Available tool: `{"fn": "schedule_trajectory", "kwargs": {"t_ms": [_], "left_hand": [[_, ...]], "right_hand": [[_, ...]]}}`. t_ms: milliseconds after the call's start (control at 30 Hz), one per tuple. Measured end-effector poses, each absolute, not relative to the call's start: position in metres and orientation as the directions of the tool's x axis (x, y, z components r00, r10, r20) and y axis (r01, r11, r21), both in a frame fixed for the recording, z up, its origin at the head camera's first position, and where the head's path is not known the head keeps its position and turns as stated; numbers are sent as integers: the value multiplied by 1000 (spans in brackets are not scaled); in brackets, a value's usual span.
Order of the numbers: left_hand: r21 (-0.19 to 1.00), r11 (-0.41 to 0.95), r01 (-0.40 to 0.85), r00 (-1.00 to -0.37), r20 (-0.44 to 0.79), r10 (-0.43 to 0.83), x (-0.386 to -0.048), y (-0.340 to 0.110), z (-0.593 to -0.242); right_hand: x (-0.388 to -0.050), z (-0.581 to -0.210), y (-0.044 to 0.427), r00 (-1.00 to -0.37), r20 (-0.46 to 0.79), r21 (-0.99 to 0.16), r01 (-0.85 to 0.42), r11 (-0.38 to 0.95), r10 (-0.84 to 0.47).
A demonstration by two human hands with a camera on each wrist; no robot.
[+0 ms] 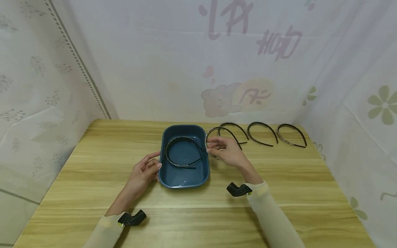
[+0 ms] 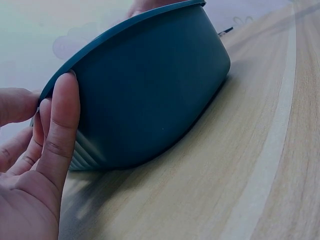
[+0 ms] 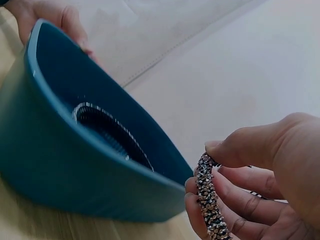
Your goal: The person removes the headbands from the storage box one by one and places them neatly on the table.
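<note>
A blue plastic basin [image 1: 184,184] stands on the table. My left hand [image 1: 144,172] touches its left side, thumb and fingertips against the outer wall and rim, fairly straight in the left wrist view. Inside the basin lie black toothed headbands [image 1: 166,153], overlapping, so their exact number is hard to tell. Just past the basin's right rim, my right hand [image 1: 226,151] pinches a headband between thumb and fingers. The right wrist view shows this headband [image 3: 207,197] covered in glittery beads or stones. Part of it is hidden by the hand.
On the table [image 1: 192,224], a headband [image 1: 235,126] lies behind the held one. Farther right are a second headband [image 1: 260,124] and a third headband [image 1: 302,136], near the back edge. Printed cloth [image 1: 155,69] hangs behind and at both sides.
</note>
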State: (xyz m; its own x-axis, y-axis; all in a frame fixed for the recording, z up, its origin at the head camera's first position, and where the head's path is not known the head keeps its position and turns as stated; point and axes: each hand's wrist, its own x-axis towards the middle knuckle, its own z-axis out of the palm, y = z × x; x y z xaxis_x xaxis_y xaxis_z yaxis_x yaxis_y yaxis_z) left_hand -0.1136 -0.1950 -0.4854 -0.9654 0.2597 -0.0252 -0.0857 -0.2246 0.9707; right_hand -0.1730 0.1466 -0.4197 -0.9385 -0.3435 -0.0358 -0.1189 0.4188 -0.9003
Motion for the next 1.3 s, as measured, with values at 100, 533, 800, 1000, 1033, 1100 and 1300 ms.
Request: {"fn": "schedule_trajectory", "kwargs": {"t_ms": [100,533,800,1000,1033,1100,1300], "left_hand": [[971,-220,-89,-965,-30,259,-114,-195,-485],[974,-211,-81,-965,-23,262,-113,-196,-485],[970,-228,-80,-963,-16,269,-114,-196,-486],[968,-234,-87,-963,-22,269,-114,-195,-486],[968,-234,-91,-963,-26,269,-114,-195,-486],[968,-231,-96,-963,-32,266,-114,-195,-485],[970,-225,-94,-965,-34,261,-114,-196,-485]], "right_hand": [[-174,-423,154,-945,-50,-889,-106,445,-324],[-173,-444,183,-947,-79,-840,-105,532,-312],[-172,-452,198,-926,-111,-834,-110,541,-360],[-167,-454,205,-904,-150,-833,-103,544,-401],[-166,-455,206,-900,-154,-834,-103,542,-407],[-165,-457,207,-894,-161,-832,-106,545,-419],[-165,-461,211,-877,-215,-806,-90,585,-431]]}}
